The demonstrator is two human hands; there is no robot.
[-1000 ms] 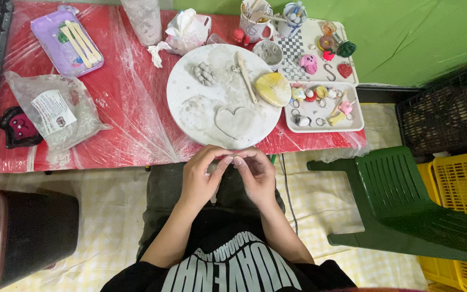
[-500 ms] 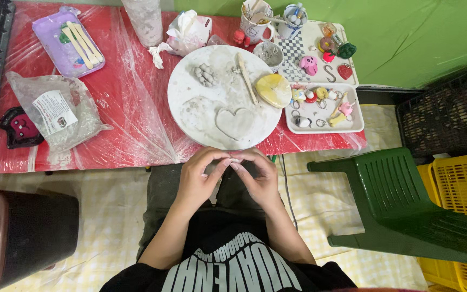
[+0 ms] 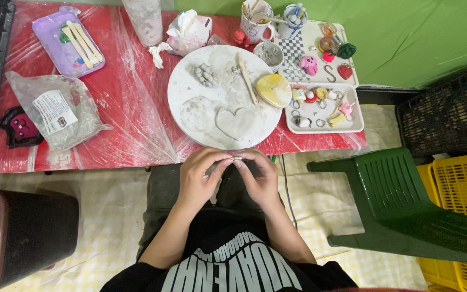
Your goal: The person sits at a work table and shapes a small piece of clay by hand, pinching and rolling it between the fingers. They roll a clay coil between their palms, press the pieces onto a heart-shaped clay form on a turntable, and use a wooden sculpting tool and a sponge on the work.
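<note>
Small pale grey clay bit (image 3: 237, 158), tiny lump, mostly hidden. Pinched btwn fingertips of left hand (image 3: 200, 176) and right hand (image 3: 259, 178). Held over lap, just below table edge, near round white board w/ heart shape.

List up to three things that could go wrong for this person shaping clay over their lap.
1. The small clay piece pinched between both hands sits off the table, so it may drop onto the lap.
2. The round board overhangs the table edge; a knock could tip it.
3. The clay heart lies nearest that edge.
</note>
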